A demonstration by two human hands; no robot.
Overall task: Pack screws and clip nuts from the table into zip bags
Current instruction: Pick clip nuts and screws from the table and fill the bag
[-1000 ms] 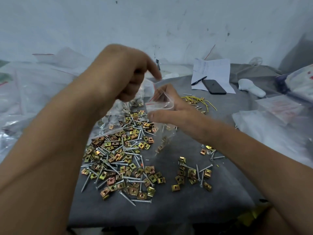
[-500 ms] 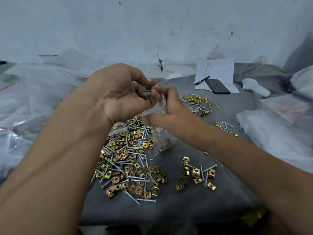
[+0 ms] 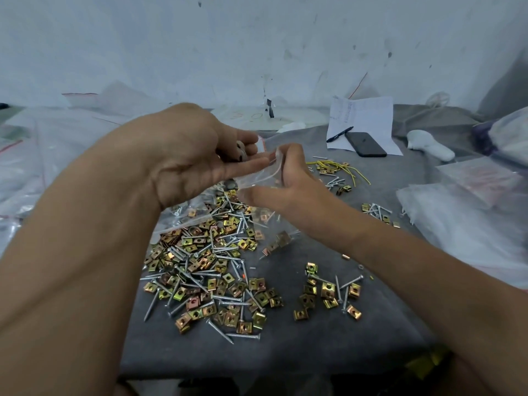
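Note:
A clear zip bag [image 3: 267, 215] hangs above the table with a few clip nuts in its bottom. My right hand [image 3: 281, 185] grips the bag's open mouth between thumb and fingers. My left hand [image 3: 197, 155] is palm up right at the mouth and cups a few small grey round parts [image 3: 241, 151] under curled fingers. Below lies a big pile of brass-coloured clip nuts and silver screws [image 3: 205, 264] on the grey table cloth [image 3: 285, 352]. A smaller group of clip nuts and screws [image 3: 328, 292] lies to its right.
A black phone [image 3: 365, 144], a pen and a sheet of paper lie at the back right, with yellow wire ties [image 3: 340, 168] in front. Clear plastic bags [image 3: 468, 224] are piled at the right and along the left. The wall stands close behind.
My left hand has turned palm up and its fingers have loosened at the bag's mouth, showing the small round parts. The right hand has kept holding the bag.

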